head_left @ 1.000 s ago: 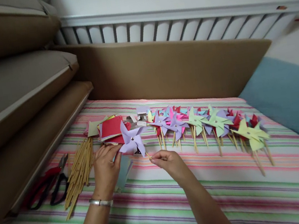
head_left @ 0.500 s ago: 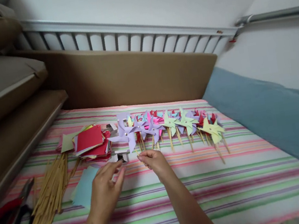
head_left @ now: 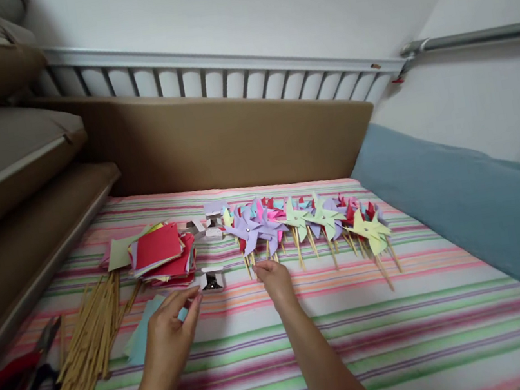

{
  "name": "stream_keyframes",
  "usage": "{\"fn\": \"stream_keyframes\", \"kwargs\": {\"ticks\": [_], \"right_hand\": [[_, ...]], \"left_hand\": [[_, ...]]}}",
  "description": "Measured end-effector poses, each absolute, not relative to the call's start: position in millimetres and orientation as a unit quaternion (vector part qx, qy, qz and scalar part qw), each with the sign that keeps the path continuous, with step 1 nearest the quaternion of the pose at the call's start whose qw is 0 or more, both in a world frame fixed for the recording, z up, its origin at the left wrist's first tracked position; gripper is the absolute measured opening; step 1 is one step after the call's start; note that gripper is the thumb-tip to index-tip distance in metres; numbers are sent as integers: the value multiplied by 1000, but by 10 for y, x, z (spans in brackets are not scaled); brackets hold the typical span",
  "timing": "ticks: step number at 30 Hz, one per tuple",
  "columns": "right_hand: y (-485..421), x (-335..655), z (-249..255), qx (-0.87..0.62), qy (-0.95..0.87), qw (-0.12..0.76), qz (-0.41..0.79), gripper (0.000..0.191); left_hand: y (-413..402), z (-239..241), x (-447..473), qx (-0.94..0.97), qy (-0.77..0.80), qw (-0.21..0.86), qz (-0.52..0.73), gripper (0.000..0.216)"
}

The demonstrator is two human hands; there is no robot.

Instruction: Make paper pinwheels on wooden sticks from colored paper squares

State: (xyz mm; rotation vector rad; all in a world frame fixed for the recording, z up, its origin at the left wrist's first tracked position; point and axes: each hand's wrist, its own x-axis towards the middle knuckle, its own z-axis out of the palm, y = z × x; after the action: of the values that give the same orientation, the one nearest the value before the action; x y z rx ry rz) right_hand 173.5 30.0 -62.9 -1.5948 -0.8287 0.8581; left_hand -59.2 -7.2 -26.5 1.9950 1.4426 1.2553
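Note:
My right hand (head_left: 275, 282) is closed at the lower end of the stick of a purple paper pinwheel (head_left: 247, 229), which lies at the left end of a row of coloured pinwheels (head_left: 326, 217) on the striped sheet (head_left: 407, 329). My left hand (head_left: 167, 331) hovers with fingers spread and nothing in it. Its fingertips are over a light blue paper square (head_left: 138, 340) and close to a small white box (head_left: 211, 281). A silver bracelet sits on that wrist.
A stack of coloured paper squares (head_left: 158, 249) lies left of the pinwheels. A bundle of wooden sticks (head_left: 88, 351) and red-and-black scissors (head_left: 20, 387) lie at the far left. Brown cushions (head_left: 14, 153) stand left and behind, and a blue pillow (head_left: 462, 210) lies to the right.
My right hand has carried the purple pinwheel rightward and laid it at the left end of the row. My left hand let go of it and drew back over the blue paper.

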Motion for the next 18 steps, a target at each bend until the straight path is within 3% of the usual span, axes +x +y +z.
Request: {"fn": "stream_keyframes", "kwargs": {"ticks": [18], "right_hand": [[152,1646,-435,-664,-377,562,317,17]], "left_hand": [[-38,-190,-751,657,541,218,477,23]]}}
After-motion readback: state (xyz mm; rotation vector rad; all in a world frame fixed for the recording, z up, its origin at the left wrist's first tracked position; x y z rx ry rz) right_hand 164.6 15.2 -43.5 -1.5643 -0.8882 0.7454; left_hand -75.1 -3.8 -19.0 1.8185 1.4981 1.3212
